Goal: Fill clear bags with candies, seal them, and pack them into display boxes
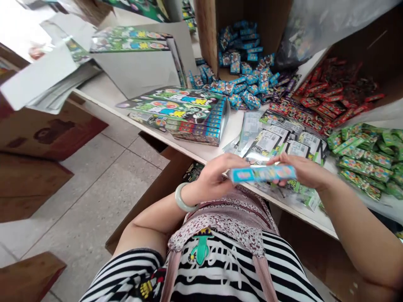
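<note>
1. White worktop [233,126] spreads beyond the grip; tiled floor [107,172] and cartons [28,174] lie off to its left.
2. Left hand [217,174] and right hand [304,171] have fingers closed on opposite ends of a blurred blue packet [263,173], held between them.
3. It looks light and fairly stiff, its wrapper probably slippery; the ends seem the best hold.

Left grip [216,177] and right grip [302,170] hold a blurred blue packet [263,173] between them at the edge of a white tabletop [235,126]; barcoded packages [267,140] lie just beyond the grips, green packets [367,155] to their right.
</note>
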`<move>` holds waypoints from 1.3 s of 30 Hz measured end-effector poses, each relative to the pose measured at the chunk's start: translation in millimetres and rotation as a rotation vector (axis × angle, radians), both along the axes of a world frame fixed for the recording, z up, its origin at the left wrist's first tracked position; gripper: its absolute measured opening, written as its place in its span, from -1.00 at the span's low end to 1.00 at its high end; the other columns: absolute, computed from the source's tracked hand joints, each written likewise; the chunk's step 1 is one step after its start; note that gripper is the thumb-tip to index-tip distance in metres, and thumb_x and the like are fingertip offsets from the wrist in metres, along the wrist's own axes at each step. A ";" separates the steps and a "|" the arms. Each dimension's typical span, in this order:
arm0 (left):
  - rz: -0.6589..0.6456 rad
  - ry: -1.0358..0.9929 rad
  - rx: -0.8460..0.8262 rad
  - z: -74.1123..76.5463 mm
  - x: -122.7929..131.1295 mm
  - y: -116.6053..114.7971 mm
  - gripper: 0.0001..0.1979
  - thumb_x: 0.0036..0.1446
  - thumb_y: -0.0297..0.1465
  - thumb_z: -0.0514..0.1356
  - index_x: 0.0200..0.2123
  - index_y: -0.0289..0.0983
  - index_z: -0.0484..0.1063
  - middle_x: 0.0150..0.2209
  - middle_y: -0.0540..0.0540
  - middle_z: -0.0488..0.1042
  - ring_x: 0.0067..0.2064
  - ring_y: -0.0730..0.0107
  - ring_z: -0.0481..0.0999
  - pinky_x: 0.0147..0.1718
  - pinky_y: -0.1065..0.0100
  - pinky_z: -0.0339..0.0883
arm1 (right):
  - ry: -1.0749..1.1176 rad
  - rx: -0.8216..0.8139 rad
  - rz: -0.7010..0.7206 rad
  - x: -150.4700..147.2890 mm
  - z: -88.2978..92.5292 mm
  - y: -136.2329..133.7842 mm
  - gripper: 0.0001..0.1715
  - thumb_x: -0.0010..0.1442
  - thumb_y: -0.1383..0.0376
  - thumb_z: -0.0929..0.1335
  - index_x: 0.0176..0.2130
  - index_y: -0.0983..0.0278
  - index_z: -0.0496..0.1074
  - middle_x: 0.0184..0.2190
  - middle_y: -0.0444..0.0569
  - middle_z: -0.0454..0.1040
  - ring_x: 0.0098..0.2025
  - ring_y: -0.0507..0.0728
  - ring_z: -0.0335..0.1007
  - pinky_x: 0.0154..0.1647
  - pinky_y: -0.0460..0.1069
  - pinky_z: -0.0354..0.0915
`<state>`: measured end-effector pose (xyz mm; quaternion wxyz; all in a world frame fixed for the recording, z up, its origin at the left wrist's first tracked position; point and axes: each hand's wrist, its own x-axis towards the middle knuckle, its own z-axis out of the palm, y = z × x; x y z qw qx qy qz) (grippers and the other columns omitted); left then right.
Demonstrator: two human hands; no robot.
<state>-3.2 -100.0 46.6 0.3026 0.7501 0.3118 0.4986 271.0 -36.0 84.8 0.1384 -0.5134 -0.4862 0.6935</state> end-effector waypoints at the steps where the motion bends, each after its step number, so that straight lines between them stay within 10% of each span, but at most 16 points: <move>1: -0.031 0.086 0.134 8.9 -4.2 1.6 -0.76 0.30 -0.28 0.22 0.02 -0.10 0.47 -0.03 -0.15 0.58 0.00 0.20 0.59 0.01 0.12 0.52 | 0.049 -0.043 0.063 -6.0 2.4 -0.9 -0.33 0.04 -0.32 0.39 -0.28 0.20 0.54 -0.43 0.06 0.60 -0.44 0.22 0.54 -0.46 0.09 0.45; 5: -0.063 0.432 0.448 19.0 -14.1 10.9 -0.74 0.32 -0.42 0.14 0.02 -0.08 0.49 0.06 -0.14 0.57 0.16 0.19 0.51 0.15 0.09 0.45 | 0.181 0.004 0.123 -44.3 9.6 5.9 -0.40 -0.01 -0.21 0.48 -0.20 0.18 0.55 -0.28 0.01 0.65 -0.28 0.22 0.58 -0.28 0.08 0.49; 12: 0.260 0.364 0.289 4.0 -96.9 40.9 -0.66 0.31 -0.25 0.15 0.11 -0.15 0.44 0.12 -0.23 0.51 0.20 0.11 0.46 0.21 -0.03 0.36 | -0.029 0.456 0.284 -98.7 2.4 60.2 -0.46 0.02 -0.01 0.50 -0.06 0.19 0.53 -0.15 -0.02 0.64 -0.17 0.20 0.55 -0.16 0.07 0.45; 16: 0.574 0.254 0.187 18.4 -159.1 108.7 -0.55 0.30 -0.06 0.14 0.09 -0.20 0.46 0.11 -0.27 0.51 0.23 0.05 0.44 0.26 0.00 0.28 | -0.214 0.936 0.280 -129.6 10.2 97.4 -0.58 0.11 0.10 0.42 -0.05 0.20 0.53 -0.17 0.01 0.63 -0.16 0.26 0.53 -0.05 0.18 0.42; 23: 0.477 0.048 0.046 39.1 -206.4 232.9 -0.43 0.37 0.02 -0.01 0.21 -0.23 0.37 0.36 -0.21 0.28 0.44 0.06 0.17 0.41 -0.05 -0.01 | -0.364 1.431 0.173 -192.6 12.9 162.1 -0.55 0.24 0.22 0.30 0.09 0.27 0.46 -0.01 0.16 0.59 0.00 0.35 0.50 0.03 0.22 0.41; 29: 0.672 0.114 0.087 -8.8 -195.8 195.9 -0.56 0.38 -0.17 0.06 0.17 -0.28 0.39 0.21 -0.30 0.43 0.28 0.15 0.39 0.30 0.05 0.22 | -0.503 1.573 0.214 -221.1 7.0 209.0 -0.53 0.28 0.29 0.25 0.15 0.31 0.41 0.06 0.23 0.54 0.08 0.39 0.46 0.11 0.26 0.37; 32: 0.528 0.440 0.062 -27.9 -181.0 166.2 -0.66 0.33 -0.29 0.11 0.06 -0.32 0.48 0.07 -0.30 0.53 0.14 0.10 0.48 0.21 0.02 0.31 | -0.506 1.569 0.230 -226.8 7.1 220.4 -0.52 0.28 0.27 0.26 0.15 0.30 0.40 0.04 0.21 0.55 0.06 0.39 0.46 0.10 0.25 0.38; 39: 0.462 0.830 -0.072 -12.7 -166.4 181.7 -0.56 0.29 -0.34 0.14 0.18 -0.41 0.41 0.10 -0.37 0.47 0.14 -0.03 0.43 0.19 -0.01 0.29 | -0.576 1.518 0.387 -241.4 0.9 219.6 -0.47 0.31 0.29 0.22 0.21 0.38 0.35 0.11 0.28 0.50 0.12 0.42 0.42 0.15 0.26 0.33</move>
